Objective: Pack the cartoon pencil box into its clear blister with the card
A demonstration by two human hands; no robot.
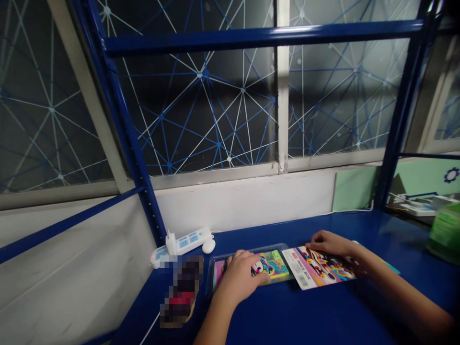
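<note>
- Box (278, 269), long axis running left to right: left hand (242, 275) rests on it, fingers spread.
- Card (305, 270), just right of the box: right hand (326, 243), nearer, touches its far edge; cannot tell if gripping.

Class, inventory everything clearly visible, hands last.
Patterned glass windows: several, dark, white and blue, background.
Barred metal frame: one, blue, before windows.
Painted wall: one, white, below windows.
Flat panels: at least two, pale green, back right.
Smooth metal table: one, blue, foreground.
Plastic power strip: at least one, white, back left.
Small rounded object: one, white, beside strip.
Shallow plastic tray: one, clear, centre.
Printed item: at least one, multicoloured, in tray.
Pixelated object: one, dark and red, left of tray.
Thin cord: one, white, lower left.
Flat PENCIL BOX card: one, multicoloured, right of tray.
Blurred container: one, green, right edge.
Left hand: one, bare, over tray.
Right hand: one, bare, on card.
</note>
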